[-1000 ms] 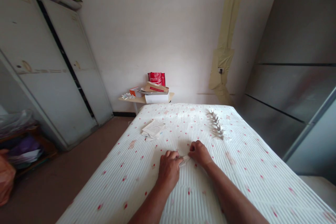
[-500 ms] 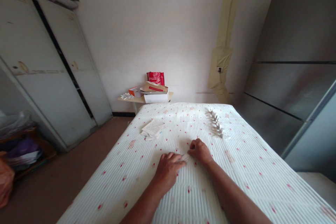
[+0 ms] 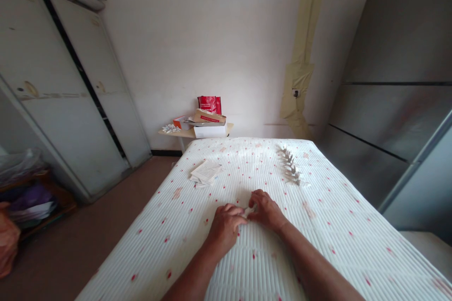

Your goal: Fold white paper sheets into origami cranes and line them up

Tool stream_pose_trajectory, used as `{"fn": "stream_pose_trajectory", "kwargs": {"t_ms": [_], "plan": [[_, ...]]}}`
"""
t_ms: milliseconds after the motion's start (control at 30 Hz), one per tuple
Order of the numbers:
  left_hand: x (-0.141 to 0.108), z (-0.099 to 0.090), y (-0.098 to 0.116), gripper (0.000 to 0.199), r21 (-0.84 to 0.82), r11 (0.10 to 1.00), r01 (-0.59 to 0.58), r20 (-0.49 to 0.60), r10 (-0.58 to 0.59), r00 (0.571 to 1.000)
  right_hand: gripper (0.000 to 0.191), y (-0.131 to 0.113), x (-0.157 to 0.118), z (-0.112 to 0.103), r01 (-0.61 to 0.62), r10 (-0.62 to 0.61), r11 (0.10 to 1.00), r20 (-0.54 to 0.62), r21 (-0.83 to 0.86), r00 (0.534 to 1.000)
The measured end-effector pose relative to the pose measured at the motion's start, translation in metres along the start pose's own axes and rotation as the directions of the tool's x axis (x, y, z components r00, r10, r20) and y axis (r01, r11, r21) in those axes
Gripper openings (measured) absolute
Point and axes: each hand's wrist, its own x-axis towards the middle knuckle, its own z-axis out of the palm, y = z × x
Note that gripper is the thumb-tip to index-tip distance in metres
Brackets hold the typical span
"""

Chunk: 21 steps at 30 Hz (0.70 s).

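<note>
Pinching one small whitish paper piece (image 3: 249, 211) on the white, ribbed, red-spotted bed cover (image 3: 183, 244), the left hand (image 3: 225, 226) is facing the right hand (image 3: 265, 210), which is curving around its other side, grip unclear.

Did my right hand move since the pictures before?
Yes, a little: against the red-dotted white cover, your right hand has shifted left, closer to your left hand.
</note>
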Motion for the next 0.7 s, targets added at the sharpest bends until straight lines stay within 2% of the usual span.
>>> {"fn": "stream_pose_trajectory", "kwargs": {"t_ms": [367, 500, 600, 700], "plan": [[0.0, -0.003, 0.002, 0.05, 0.018, 1.0, 0.002, 0.029, -0.003, 1.0, 0.02, 0.014, 0.01, -0.008, -0.086, 0.089, 0.996, -0.122, 0.028, 0.989], [0.0, -0.003, 0.002, 0.051, 0.018, 1.0, 0.01, 0.032, -0.011, 0.999, 0.016, 0.021, 0.012, -0.009, -0.097, 0.112, 0.986, -0.109, 0.139, 0.988], [0.0, -0.003, 0.003, 0.051, 0.021, 1.0, 0.012, 0.038, -0.012, 0.999, 0.009, 0.019, 0.012, -0.006, -0.03, 0.065, 0.972, -0.141, 0.234, 0.988], [0.0, -0.004, 0.004, 0.05, 0.027, 1.0, 0.011, 0.043, -0.012, 0.999, 0.008, 0.006, 0.009, 0.003, 0.106, -0.079, 0.985, -0.192, 0.135, 0.978]]}}
